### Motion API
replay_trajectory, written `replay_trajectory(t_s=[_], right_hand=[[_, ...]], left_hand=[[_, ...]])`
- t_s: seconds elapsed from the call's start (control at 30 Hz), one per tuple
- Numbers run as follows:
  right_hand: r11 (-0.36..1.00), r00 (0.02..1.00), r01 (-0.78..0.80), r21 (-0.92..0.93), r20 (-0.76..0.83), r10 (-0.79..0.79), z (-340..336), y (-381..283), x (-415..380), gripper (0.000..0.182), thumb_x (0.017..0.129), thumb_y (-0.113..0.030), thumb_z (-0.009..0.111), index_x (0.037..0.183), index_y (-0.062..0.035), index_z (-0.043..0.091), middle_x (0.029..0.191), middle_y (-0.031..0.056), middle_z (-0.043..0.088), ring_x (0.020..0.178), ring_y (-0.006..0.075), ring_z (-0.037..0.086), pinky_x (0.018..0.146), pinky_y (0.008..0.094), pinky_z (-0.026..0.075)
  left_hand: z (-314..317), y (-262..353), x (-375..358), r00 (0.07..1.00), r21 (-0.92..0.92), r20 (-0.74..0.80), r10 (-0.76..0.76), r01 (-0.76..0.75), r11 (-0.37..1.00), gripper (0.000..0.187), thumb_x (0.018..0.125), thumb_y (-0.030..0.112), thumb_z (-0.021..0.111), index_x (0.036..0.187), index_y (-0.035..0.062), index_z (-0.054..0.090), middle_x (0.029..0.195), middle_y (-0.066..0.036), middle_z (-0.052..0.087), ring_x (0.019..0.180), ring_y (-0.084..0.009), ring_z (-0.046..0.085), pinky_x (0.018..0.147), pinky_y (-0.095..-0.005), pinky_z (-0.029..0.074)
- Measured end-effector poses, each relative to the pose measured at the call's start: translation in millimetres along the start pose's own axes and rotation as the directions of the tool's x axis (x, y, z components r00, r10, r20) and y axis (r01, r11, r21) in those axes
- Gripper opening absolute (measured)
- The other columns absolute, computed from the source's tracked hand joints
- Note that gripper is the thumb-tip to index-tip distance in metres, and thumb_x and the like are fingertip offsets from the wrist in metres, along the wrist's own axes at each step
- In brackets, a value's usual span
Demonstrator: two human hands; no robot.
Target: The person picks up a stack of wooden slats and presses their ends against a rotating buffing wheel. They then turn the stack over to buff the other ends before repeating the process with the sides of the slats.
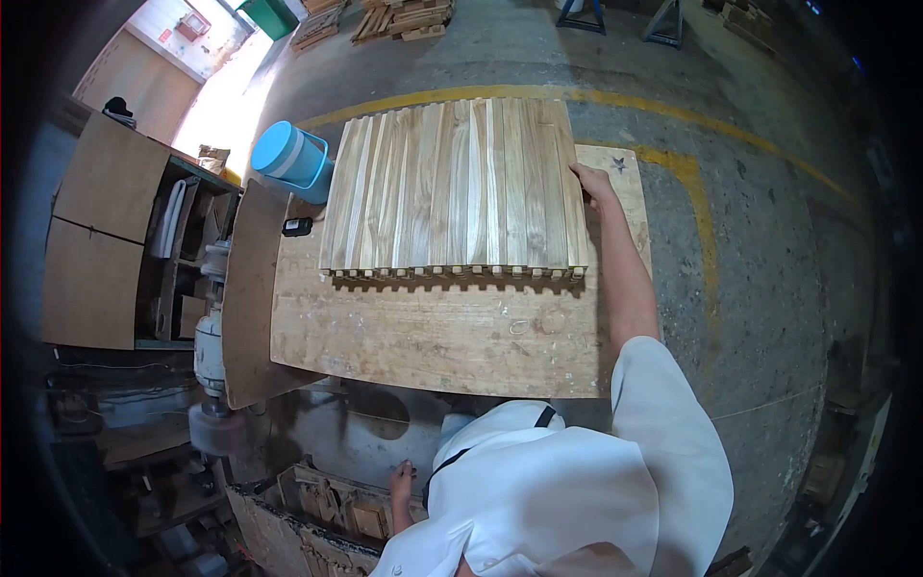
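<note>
A slatted wooden panel (452,188), made of many narrow light-brown strips side by side, lies on the worn wooden worktable (423,332). Stub-like ends show along its near edge, which casts a toothed shadow. My right hand (594,185) grips the panel's right edge near the far corner, its thumb on top and its other fingers mostly hidden. Low beside my body, away from the table, hangs my left hand (403,483) with its fingers curled together. Whatever it may hold is too small to make out.
A blue lidded bucket (298,163) and a small black object (297,227) stand at the panel's left. An upright board (252,298) flanks the table, beside a motor-like machine (209,351) and a cabinet (106,231). Wood stacks (404,17) lie farther back.
</note>
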State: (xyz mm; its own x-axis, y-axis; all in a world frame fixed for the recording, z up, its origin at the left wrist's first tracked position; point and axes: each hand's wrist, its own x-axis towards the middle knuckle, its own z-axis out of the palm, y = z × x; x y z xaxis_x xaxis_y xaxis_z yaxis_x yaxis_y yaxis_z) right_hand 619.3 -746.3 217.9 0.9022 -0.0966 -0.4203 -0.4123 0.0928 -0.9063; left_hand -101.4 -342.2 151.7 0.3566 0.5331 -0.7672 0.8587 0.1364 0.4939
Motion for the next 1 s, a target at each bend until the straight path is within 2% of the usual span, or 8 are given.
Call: replay_trajectory(t_s=[0.17, 0.6, 0.8, 0.93, 1.0], right_hand=[[0.998, 1.0, 0.018, 0.055, -0.006, -0.018, 3.0, 5.1, 6.8, 0.042, 0.089, -0.025, 0.069, 0.112, 0.01, 0.066, 0.102, 0.016, 0.07, 0.082, 0.0224, 0.07, 0.073, 0.035, 0.057], [0.997, 1.0, -0.014, 0.071, 0.027, 0.012, 3.3, -4.9, -4.2, 0.042, 0.089, -0.025, 0.069, 0.115, 0.009, 0.066, 0.106, 0.0165, 0.07, 0.087, 0.023, 0.07, 0.075, 0.0354, 0.057], [1.0, 1.0, -0.009, 0.021, 0.026, 0.009, 4.1, -1.1, 3.2, 0.041, 0.09, -0.025, 0.067, 0.116, 0.0078, 0.066, 0.107, 0.0157, 0.07, 0.088, 0.0234, 0.07, 0.077, 0.0353, 0.056], [1.0, 1.0, -0.001, -0.014, -0.002, 0.001, 8.2, 3.9, 11.6, 0.037, 0.092, -0.023, 0.064, 0.111, 0.0083, 0.067, 0.102, 0.0166, 0.07, 0.084, 0.0235, 0.069, 0.073, 0.0369, 0.055], [0.998, 1.0, -0.011, -0.056, -0.021, 0.01, 10.8, 1.0, 6.9, 0.034, 0.092, -0.021, 0.063, 0.108, 0.0088, 0.067, 0.099, 0.0166, 0.07, 0.081, 0.0233, 0.069, 0.071, 0.0377, 0.054]], left_hand=[[-0.5, -8.8, 7.0, 1.0, 0.007, -0.004, -0.021, 0.021, 1.0, 0.046, 0.099, 0.03, 0.058, 0.128, -0.0061, 0.059, 0.112, -0.017, 0.067, 0.099, -0.0244, 0.066, 0.082, -0.0349, 0.054], [14.7, 16.6, -2.2, 1.0, 0.02, -0.004, -0.01, 0.011, 1.0, 0.045, 0.098, 0.031, 0.06, 0.127, -0.0045, 0.061, 0.11, -0.016, 0.068, 0.098, -0.0231, 0.066, 0.082, -0.0344, 0.055], [19.0, 6.7, 0.4, 1.0, -0.005, 0.019, -0.006, 0.007, 1.0, 0.046, 0.097, 0.029, 0.061, 0.128, -0.0051, 0.059, 0.113, -0.017, 0.067, 0.099, -0.0239, 0.066, 0.083, -0.035, 0.055], [24.5, 9.4, -6.8, 1.0, -0.02, 0.016, -0.009, 0.009, 1.0, 0.046, 0.097, 0.028, 0.061, 0.129, -0.0049, 0.059, 0.114, -0.017, 0.067, 0.099, -0.024, 0.066, 0.084, -0.0352, 0.055], [27.0, 16.6, -11.8, 0.999, 0.043, 0.016, -0.028, 0.027, 0.999, 0.045, 0.097, 0.028, 0.062, 0.128, -0.005, 0.06, 0.112, -0.016, 0.067, 0.099, -0.0236, 0.066, 0.084, -0.035, 0.054]])
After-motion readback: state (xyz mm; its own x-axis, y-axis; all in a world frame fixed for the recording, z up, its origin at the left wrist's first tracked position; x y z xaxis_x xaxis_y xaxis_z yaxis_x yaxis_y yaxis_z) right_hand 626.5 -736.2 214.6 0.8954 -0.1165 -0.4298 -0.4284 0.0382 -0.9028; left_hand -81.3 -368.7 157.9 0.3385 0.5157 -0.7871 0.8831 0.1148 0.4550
